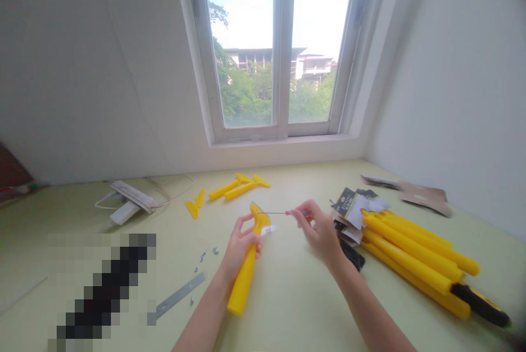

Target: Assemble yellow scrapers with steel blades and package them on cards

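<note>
Over the table [287, 313], left of the bundle of yellow handles [413, 248], holds the yellow scraper [243, 279]; probably feels light, stiff and smooth, slightly slippery, best taken at the neck below the flared head. With the left hand [241, 243], wraps curled fingers around that neck. With the right hand [317, 230], nearer the bundle, pinches the slim screwdriver [274, 213] by its handle between thumb and bent fingers, pointing its shaft at the scraper's head

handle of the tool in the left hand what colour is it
Yellow: the handle in the left hand shows best in the head view.
</note>
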Action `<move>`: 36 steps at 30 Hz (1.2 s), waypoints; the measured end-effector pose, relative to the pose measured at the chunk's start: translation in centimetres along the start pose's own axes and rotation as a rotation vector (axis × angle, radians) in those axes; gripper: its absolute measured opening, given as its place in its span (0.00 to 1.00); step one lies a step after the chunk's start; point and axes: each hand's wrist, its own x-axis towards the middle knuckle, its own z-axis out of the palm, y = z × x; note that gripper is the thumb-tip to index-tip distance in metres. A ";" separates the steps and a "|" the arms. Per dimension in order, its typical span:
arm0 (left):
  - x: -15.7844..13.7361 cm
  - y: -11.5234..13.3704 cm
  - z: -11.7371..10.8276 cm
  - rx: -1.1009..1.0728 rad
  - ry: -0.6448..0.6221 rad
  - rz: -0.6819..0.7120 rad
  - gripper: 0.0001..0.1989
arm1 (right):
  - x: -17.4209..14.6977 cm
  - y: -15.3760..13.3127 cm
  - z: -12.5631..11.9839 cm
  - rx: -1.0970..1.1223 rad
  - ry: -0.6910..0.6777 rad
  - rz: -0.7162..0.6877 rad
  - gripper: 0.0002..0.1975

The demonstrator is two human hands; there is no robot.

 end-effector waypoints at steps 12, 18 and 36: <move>0.1 -0.2 -0.1 -0.008 -0.011 -0.026 0.27 | -0.2 -0.6 0.2 -0.012 -0.074 -0.044 0.06; 0.0 -0.1 0.0 -0.007 -0.017 -0.030 0.27 | -0.1 -0.7 -0.1 -0.047 -0.052 -0.066 0.08; 0.0 -0.2 -0.1 -0.021 -0.035 -0.037 0.28 | 0.0 -0.5 -0.3 -0.039 -0.049 -0.008 0.09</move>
